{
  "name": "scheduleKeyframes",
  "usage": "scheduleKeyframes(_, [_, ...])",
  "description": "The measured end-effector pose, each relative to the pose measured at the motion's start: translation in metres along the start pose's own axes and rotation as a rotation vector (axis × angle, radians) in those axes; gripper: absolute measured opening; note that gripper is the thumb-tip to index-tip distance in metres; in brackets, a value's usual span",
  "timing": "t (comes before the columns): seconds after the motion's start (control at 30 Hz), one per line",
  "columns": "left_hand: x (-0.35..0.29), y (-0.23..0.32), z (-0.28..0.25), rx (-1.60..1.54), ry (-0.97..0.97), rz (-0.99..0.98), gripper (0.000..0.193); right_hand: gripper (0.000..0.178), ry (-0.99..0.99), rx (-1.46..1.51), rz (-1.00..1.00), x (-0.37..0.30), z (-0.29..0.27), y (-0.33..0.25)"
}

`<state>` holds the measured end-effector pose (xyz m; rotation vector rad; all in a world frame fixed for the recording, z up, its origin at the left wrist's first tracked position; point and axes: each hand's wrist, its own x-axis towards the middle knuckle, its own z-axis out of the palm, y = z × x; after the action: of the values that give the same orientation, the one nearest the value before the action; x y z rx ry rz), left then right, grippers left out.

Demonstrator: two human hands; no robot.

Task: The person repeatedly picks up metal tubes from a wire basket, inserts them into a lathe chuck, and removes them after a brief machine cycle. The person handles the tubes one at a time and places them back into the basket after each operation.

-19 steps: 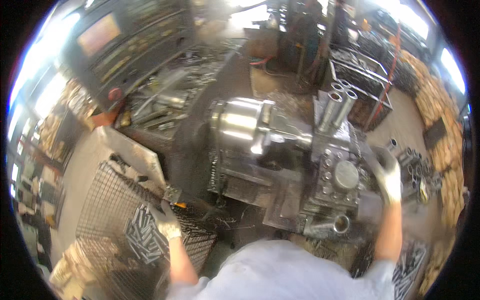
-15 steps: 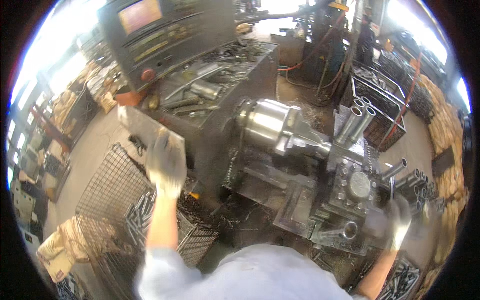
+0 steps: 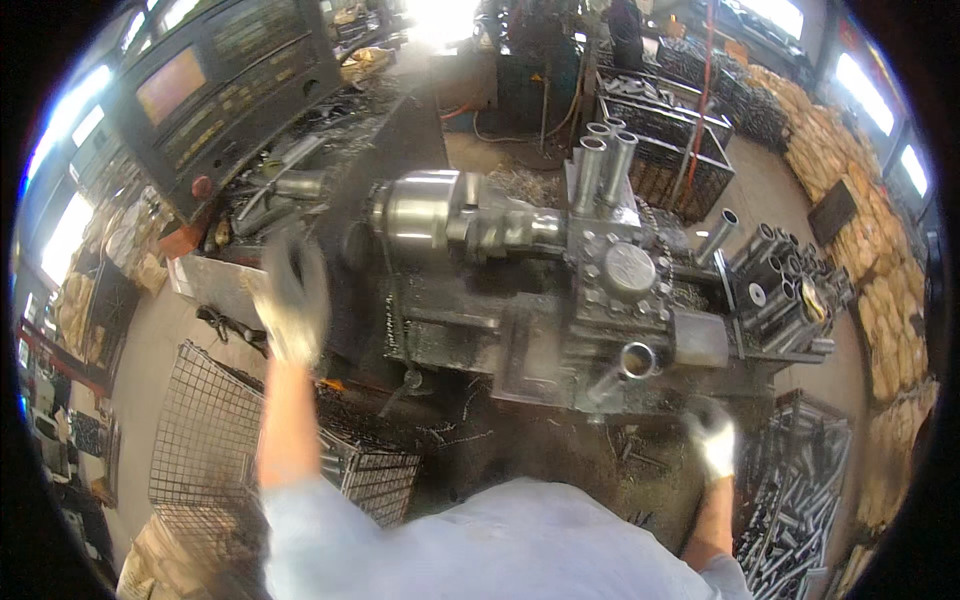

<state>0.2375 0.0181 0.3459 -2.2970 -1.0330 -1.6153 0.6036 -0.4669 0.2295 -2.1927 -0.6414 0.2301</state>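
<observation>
My left hand (image 3: 293, 300), in a pale glove with dark grey fingers, is raised at the right end of a flat light metal plate (image 3: 215, 280). Motion smears its fingers, and whether it touches the plate is unclear. A lathe lies ahead, with a shiny round chuck (image 3: 422, 210) and a bolted tool turret (image 3: 628, 270). My right hand (image 3: 711, 436), gloved alike, hangs just in front of the machine's near edge, below a grey block (image 3: 699, 338). Its fingers are too blurred to read. Left of that block sits a short metal tube (image 3: 636, 361).
Several tubes (image 3: 605, 170) stand upright behind the turret, and more tubes (image 3: 780, 275) lean on a rack at right. Metal pieces fill a bin (image 3: 800, 490) at lower right. A wire basket (image 3: 205, 430) stands at lower left, beneath a control panel (image 3: 215, 95) farther back.
The view has turned, so the machine sits farther left and more level. My right hand has come away from the tubes beside the turret to the near edge. My left hand remains by the plate.
</observation>
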Motion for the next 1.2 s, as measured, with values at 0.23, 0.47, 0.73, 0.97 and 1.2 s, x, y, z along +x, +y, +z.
scheduleKeyframes(0.23, [-0.369, 0.138, -0.064, -0.146, -1.228, -0.85, 0.033, 0.072, -0.333, 0.202, -0.104, 0.027, 0.054, 0.0])
scheduleKeyframes(0.47, [-0.427, 0.167, -0.167, -0.015, -1.119, -1.031, 0.047, 0.037, -0.348, 0.003, -0.36, 0.032, 0.121, -0.052])
scheduleKeyframes(0.73, [-0.544, 0.219, -0.36, 0.149, -0.651, -1.35, 0.038, 0.032, -1.149, -0.022, -0.884, -0.221, 0.241, -0.102])
scheduleKeyframes(0.97, [-0.67, 0.335, -0.54, 0.529, -0.101, -2.116, 0.051, 0.024, -2.047, 0.108, -1.523, -0.506, 0.238, -0.182])
scheduleKeyframes(1.2, [-0.756, 0.484, -0.513, 0.661, 1.054, -2.339, 0.047, 0.02, -2.49, 0.196, -1.836, -0.718, 0.198, -0.206])
